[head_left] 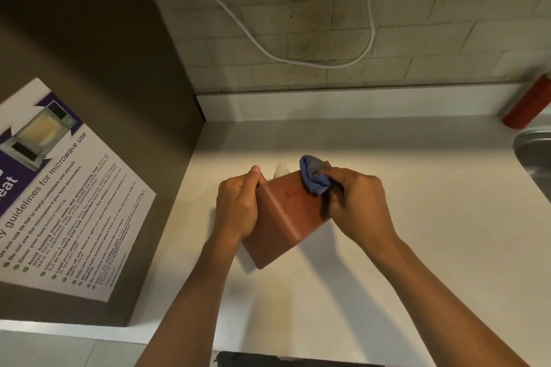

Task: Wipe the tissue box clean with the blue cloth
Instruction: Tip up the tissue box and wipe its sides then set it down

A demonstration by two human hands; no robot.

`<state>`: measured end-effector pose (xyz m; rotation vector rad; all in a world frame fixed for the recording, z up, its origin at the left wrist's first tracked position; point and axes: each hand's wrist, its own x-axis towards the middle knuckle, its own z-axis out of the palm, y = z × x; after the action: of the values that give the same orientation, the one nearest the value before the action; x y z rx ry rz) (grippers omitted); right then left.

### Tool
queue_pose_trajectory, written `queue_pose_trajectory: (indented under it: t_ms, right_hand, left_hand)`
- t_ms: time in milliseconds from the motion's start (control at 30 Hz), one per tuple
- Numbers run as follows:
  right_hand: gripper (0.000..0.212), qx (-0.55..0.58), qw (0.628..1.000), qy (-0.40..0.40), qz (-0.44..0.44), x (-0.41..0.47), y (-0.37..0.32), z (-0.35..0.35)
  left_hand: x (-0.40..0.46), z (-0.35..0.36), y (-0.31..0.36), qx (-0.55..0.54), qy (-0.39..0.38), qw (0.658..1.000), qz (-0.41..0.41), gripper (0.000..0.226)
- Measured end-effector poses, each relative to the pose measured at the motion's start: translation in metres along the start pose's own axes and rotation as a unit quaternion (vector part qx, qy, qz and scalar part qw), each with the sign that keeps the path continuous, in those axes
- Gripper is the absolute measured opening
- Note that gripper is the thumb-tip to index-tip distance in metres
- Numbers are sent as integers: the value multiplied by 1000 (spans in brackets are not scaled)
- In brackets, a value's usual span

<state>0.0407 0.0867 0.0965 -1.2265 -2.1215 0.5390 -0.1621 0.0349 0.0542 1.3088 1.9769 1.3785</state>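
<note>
A reddish-brown tissue box sits tilted on the white counter, with a white tissue poking out at its far end. My left hand grips the box's left side, thumb on its upper edge. My right hand holds a bunched blue cloth and presses it against the box's upper right face. A faint wet mark shows on the box's face beside the cloth.
A brown panel with a microwave guidelines poster stands at the left. A red bottle and a steel sink rim are at the right edge. White cables hang on the tiled wall behind.
</note>
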Motion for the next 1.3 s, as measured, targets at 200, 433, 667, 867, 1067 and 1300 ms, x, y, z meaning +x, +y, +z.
queue_pose_trajectory:
  t_ms: [200,433,667,867,1067,1300]
  right_hand:
    - [36,81,990,3,-114,-18,-34,4]
    - [38,6,1000,-13,-27,2,-13,-3]
    - [38,69,991,-17,-117,-18,-35,-4]
    - [39,30,998,-28,-50,6,-26,-3]
    - [35,58,989,-33,-129,-31,-45,-4]
    - [36,31,997,-16,-65,0,-35,-6]
  left_hand:
    - [2,-2,-4,-26,20,999,-20,53]
    - [6,-2,2,-12,3,999,-35,54]
    - [11,-2,0,-37,-50,995,-74,77]
    - [15,-1,7,-5,-10,998,-59,56]
    - [18,0,-7,-18,-27,997,-68,48]
    - [12,0,1,-6,4,999,-43,57]
